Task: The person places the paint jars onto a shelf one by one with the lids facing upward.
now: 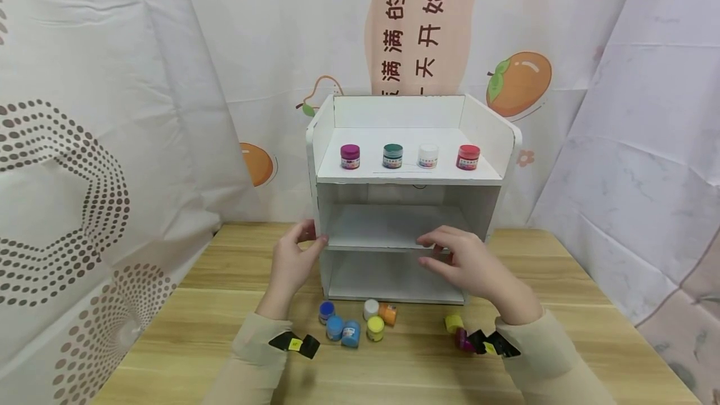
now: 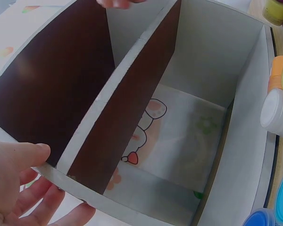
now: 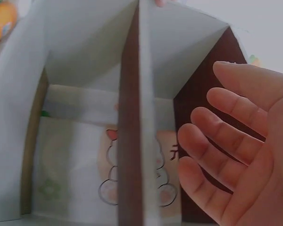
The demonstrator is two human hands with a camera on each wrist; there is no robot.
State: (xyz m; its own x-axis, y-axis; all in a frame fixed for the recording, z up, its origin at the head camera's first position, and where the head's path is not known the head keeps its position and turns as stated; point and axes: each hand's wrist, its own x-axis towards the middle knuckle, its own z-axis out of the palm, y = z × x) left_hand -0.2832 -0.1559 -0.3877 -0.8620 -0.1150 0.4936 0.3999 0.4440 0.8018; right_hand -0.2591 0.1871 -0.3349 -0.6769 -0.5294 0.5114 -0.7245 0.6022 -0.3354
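Note:
A white shelf unit (image 1: 394,248) stands on the wooden table. My left hand (image 1: 295,258) holds the front edge of its left side panel, the thumb (image 2: 35,153) on one face and the fingers on the outer side. My right hand (image 1: 469,261) hovers before the middle board on the right, fingers spread and slightly bent, holding nothing. On the top board stand a purple paint jar (image 1: 350,157), a dark green jar (image 1: 392,156), a white jar (image 1: 428,156) and a red jar (image 1: 468,157), in a row.
On the table before the unit lie several small jars, among them a dark blue jar (image 1: 326,311), a light blue jar (image 1: 334,328), an orange jar (image 1: 388,314) and a yellow jar (image 1: 375,329). Another yellow jar (image 1: 453,322) and a purple jar (image 1: 464,340) lie near the right wrist. A printed curtain (image 1: 281,30) hangs behind.

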